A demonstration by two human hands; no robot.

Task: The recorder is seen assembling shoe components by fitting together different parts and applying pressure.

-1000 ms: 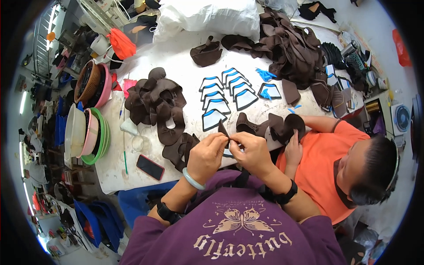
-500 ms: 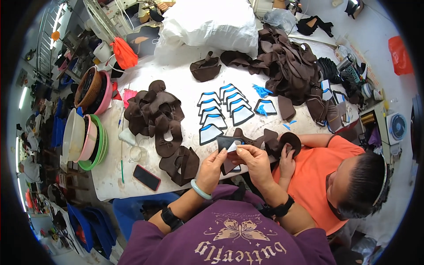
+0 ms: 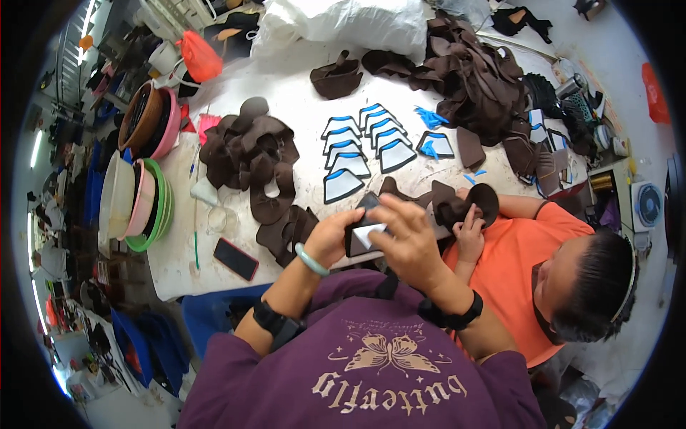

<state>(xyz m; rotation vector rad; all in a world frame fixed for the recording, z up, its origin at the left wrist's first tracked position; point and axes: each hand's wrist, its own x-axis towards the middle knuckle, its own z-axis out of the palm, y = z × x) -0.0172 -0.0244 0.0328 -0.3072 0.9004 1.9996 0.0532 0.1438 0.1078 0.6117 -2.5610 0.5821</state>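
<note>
A dark flat piece (image 3: 354, 247) is gripped at its left edge by the left hand (image 3: 330, 239), the thumb laid along its top, and is held up over the near edge of the bench (image 3: 179, 275). A white flap (image 3: 367, 237) is seen on the piece, between the two hands. The right hand (image 3: 411, 243) is spread across the right side of the piece, close to the left hand; its fingers are blurred, and whether the flap is pinched by them cannot be told. Just beyond the hands, white trapezoid panels (image 3: 396, 156) with dark borders and blue upper edges are laid in two overlapping columns. Farther to the right of these, a single similar panel (image 3: 441, 144) is partly covered by blue scraps (image 3: 429, 151), and a flat brown piece (image 3: 470, 148) is placed beside it. To the left of the left hand, a heap of brown shaped pieces (image 3: 250, 154) is spread, with a phone (image 3: 236, 259) and a clear glass (image 3: 221, 219) set near it. Well beyond the hands, a larger brown pile (image 3: 475, 82) is stacked next to a white sack (image 3: 343, 27). To the right of the right hand, a curved brown piece (image 3: 486, 202) is touched by a co-worker's hand (image 3: 469, 236).
</note>
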